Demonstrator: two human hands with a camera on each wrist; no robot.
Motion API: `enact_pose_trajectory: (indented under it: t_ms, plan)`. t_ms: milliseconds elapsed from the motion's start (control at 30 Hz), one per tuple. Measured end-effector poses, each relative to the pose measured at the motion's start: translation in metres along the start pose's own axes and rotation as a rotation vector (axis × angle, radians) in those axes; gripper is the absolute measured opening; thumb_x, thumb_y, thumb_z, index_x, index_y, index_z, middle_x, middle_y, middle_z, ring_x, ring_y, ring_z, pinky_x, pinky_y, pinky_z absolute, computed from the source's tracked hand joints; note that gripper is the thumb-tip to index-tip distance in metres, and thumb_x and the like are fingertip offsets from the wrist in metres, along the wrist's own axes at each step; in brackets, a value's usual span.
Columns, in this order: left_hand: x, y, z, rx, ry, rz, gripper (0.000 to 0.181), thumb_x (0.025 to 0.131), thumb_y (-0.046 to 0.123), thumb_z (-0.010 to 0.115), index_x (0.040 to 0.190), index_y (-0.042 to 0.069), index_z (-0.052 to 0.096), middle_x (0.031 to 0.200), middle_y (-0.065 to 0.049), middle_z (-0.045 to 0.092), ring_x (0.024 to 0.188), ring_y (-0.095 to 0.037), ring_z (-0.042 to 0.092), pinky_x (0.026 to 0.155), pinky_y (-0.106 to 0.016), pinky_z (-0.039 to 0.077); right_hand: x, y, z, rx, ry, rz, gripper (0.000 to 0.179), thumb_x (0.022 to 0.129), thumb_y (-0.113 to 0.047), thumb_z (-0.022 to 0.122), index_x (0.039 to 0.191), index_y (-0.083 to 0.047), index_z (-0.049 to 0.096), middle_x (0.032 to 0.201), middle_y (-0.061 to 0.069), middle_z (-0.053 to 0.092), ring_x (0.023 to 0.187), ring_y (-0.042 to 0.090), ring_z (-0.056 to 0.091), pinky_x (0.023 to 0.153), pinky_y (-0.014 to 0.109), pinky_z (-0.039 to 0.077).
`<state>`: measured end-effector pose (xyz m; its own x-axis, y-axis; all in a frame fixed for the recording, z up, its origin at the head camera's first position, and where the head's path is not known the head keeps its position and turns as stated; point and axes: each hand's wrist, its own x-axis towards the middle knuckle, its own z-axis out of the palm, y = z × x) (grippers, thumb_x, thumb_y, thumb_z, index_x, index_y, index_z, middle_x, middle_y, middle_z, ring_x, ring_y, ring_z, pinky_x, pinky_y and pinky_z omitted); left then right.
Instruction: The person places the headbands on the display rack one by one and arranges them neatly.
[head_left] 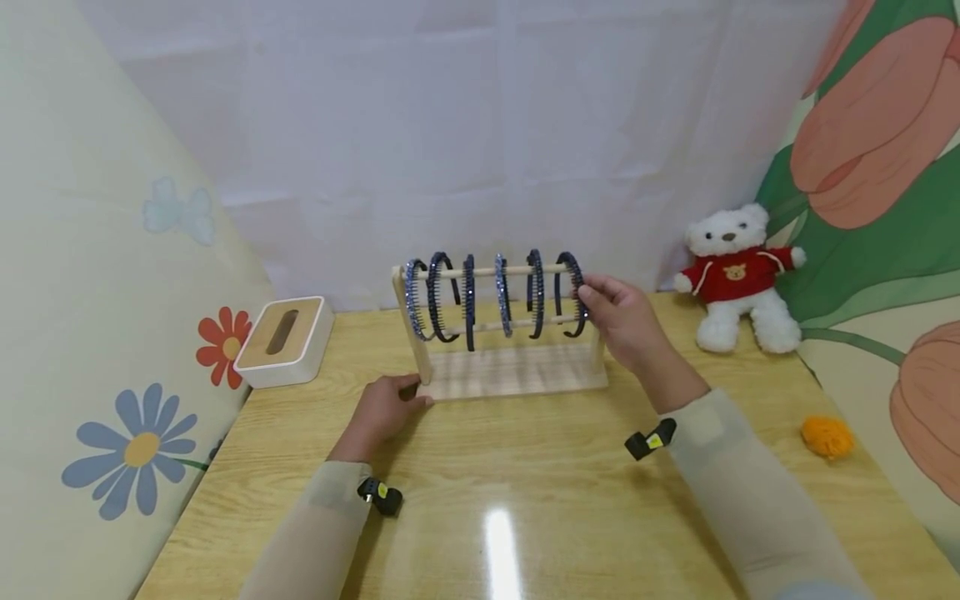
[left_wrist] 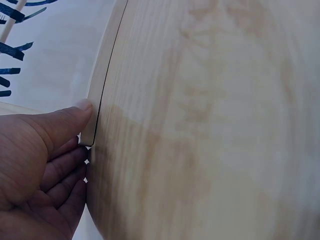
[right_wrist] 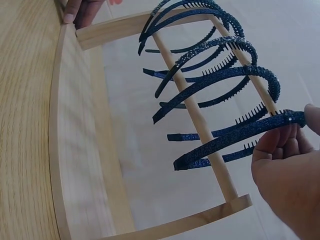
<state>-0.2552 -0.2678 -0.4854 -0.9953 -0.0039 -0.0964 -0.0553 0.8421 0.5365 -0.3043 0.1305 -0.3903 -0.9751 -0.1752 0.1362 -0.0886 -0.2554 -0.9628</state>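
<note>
A wooden headband rack stands on the table, with several dark glittery toothed headbands hung over its two rods. At the right end my right hand pinches the rightmost headband at its top curve, thumb against fingers. That headband still loops around the rods. My left hand holds the left front corner of the rack's base. In the left wrist view the thumb rests on the base edge, with the other fingers curled beneath it.
A white tissue box with a wooden lid sits at the left against the painted wall. A white teddy bear in a red sweater sits at the back right. An orange fuzzy bundle lies near the right edge of the table.
</note>
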Motion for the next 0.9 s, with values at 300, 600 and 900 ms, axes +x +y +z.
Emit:
enact_pose_trajectory:
  t_ms: [300,600,900]
  plan:
    - [0.0005,-0.0010,0.0005,0.004,0.005,0.009,0.057,0.105,0.029,0.077,0.155,0.005,0.061,0.158,-0.023,0.059,0.150,-0.048,0.051,0.123,-0.062,0.044,-0.0009,0.0007,0.0039,-0.053,0.011,0.001,0.045,0.113,-0.005,0.055,0.152,0.017,0.049,0.110,-0.008,0.072,0.109,0.005,0.068,0.098,0.015,0.057]
    - [0.0021,-0.0029,0.0000,-0.001,-0.001,0.010,0.059,0.105,0.031,0.077,0.155,0.005,0.061,0.158,-0.023,0.059,0.150,-0.048,0.051,0.123,-0.063,0.044,-0.0001,0.0041,0.0038,-0.053,-0.014,-0.011,0.044,0.112,-0.006,0.058,0.150,0.016,0.051,0.109,-0.007,0.075,0.107,0.005,0.069,0.098,0.018,0.059]
    - [0.0009,-0.0004,-0.0002,-0.006,-0.002,-0.001,0.058,0.105,0.030,0.077,0.155,0.006,0.061,0.159,-0.022,0.058,0.151,-0.047,0.050,0.123,-0.063,0.043,-0.0006,0.0052,0.0030,-0.057,-0.011,-0.023,0.042,0.113,-0.006,0.057,0.148,0.017,0.053,0.108,-0.009,0.074,0.105,0.005,0.067,0.091,0.017,0.057]
